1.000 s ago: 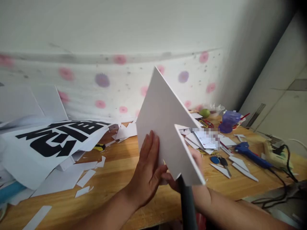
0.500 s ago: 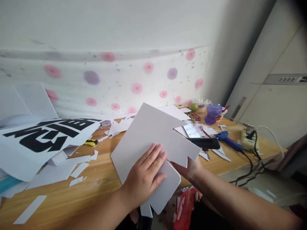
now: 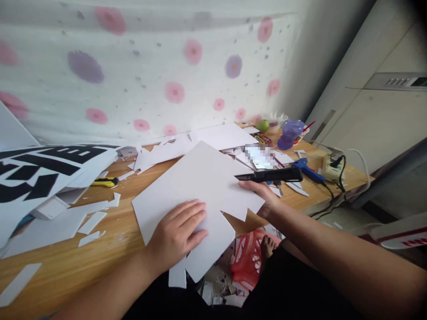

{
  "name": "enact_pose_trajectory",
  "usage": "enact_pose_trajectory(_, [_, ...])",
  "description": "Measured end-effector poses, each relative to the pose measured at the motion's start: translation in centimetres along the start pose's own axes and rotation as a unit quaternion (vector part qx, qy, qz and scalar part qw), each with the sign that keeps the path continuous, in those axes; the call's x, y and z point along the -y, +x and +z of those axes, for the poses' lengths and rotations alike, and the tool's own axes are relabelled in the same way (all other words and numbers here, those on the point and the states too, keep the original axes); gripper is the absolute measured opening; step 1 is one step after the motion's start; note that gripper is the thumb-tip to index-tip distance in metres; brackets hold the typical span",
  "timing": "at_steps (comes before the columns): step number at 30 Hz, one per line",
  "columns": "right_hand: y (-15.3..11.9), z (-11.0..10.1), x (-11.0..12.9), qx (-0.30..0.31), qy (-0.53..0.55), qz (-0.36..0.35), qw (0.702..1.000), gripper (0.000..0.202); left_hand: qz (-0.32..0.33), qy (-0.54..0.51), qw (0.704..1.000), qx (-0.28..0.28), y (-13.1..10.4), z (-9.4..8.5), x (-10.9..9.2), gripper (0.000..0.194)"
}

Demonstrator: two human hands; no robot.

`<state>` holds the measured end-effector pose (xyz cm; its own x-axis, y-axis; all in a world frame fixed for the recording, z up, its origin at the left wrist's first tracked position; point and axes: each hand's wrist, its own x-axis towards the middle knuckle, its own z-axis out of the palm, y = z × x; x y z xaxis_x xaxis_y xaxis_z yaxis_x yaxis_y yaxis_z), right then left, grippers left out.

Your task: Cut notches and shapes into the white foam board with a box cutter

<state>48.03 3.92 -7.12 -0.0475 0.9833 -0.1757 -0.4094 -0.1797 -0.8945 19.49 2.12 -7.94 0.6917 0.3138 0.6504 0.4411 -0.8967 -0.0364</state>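
A broad white foam board (image 3: 187,178), with notches cut in its near and right edges, lies at the table's front edge and juts out over it. My left hand (image 3: 178,231) rests on its top, fingers stretched flat and thumb apart. My right hand (image 3: 263,193) grips the board's right edge, one digit on top and the others hidden beneath. Just beyond that hand is a black utility knife (image 3: 283,174), its left end tapering to the board's notch. Whether the hand touches the knife I cannot tell. A narrow white strip (image 3: 177,276) shows below the board's near edge.
White scraps (image 3: 92,222) litter the wooden table (image 3: 110,249). A yellow cutter (image 3: 105,182) and a black-lettered sheet (image 3: 50,169) are at left. To the right are a phone (image 3: 260,156), blue glue gun (image 3: 308,170), purple cup (image 3: 291,134) and cords. A red basket (image 3: 248,258) stands below.
The view has tilted down. The board now lies flatter and lower. My right hand has moved up along its right edge, close beside the knife, and more of the knife shows.
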Motion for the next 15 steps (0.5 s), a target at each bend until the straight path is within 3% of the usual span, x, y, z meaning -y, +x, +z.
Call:
enact_pose_trajectory(3, [0.2,0.4,-0.3,-0.025,0.022,-0.009,0.999,0.054,-0.008,-0.010,0.999,0.042,-0.5,-0.2,1.3,0.021])
enact_pose_trajectory(7, [0.2,0.7,-0.9,-0.071,0.028,-0.006,0.997,0.072,-0.036,-0.022,0.991,0.128,-0.6,-0.2,2.4,0.031])
enact_pose_trajectory(12, [-0.9,-1.6,0.3,-0.104,-0.132,-0.019,0.986,0.064,-0.066,-0.058,0.957,0.276,0.1,0.3,0.8,0.108])
enact_pose_trajectory(15, [-1.7,-3.3,2.0,-0.152,-0.184,-0.059,0.969,0.060,-0.083,-0.082,0.922,0.370,1.1,0.2,-1.0,0.122])
